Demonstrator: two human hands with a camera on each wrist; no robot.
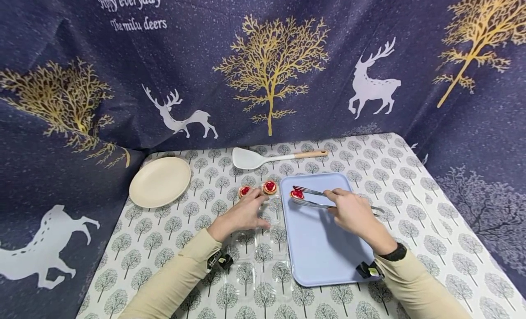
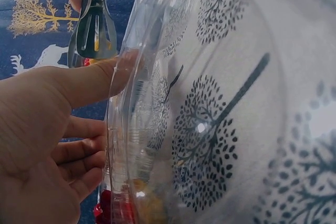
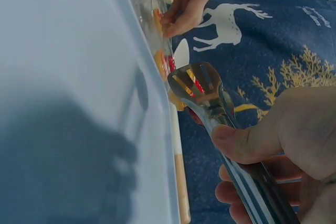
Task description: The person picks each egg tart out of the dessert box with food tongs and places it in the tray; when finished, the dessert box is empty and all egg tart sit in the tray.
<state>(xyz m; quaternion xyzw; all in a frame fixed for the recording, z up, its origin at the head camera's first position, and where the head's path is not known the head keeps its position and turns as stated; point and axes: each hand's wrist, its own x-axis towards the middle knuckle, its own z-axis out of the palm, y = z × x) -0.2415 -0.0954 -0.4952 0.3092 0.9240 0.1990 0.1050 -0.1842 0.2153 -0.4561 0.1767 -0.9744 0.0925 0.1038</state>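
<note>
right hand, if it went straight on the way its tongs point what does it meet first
Probably the nearer tart in the clear tray, past the left rim of the blue tray, which the tongs and held tart seem raised above. Height is hard to judge; they could pass over it.

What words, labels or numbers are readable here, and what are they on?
"Hppy everyday": white lettering, blue backdrop; first word creased.
"The milu deers": just below, same backdrop.
Pale marks, right wrist view: too blurred to read.
Left-wrist gadget, right-wrist gadget: any markings too small to read.
</note>
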